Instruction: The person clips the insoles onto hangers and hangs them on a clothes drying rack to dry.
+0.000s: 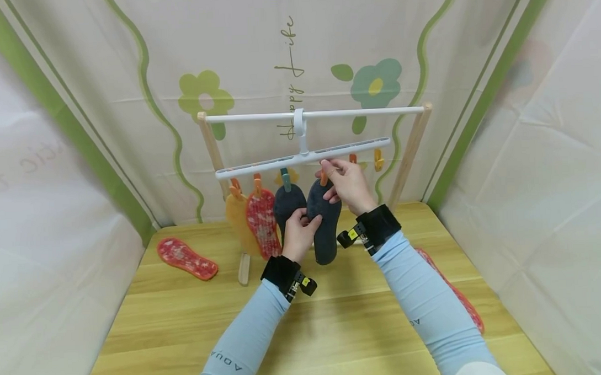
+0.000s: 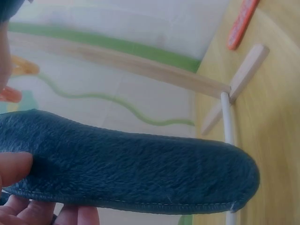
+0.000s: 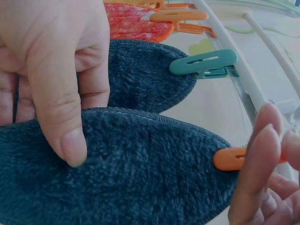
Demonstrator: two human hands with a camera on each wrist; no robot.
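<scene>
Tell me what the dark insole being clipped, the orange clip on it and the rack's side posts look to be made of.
Dark insole: likely plush fleece fabric, matte; fuzzy nap and stitched edge show.
Orange clip: probably moulded plastic, smooth with a slight sheen.
Side posts: apparently pale unpainted wood, matte, faint grain.
The left hand grips the insole; the right hand is at the clip.

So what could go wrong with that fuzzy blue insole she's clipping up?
The orange clip bites only the very tip of the dark blue insole, so it might slip out once the left hand lets go. The right hand works at the clip on a tilted hanger bar, which might swing or tip further.
</scene>
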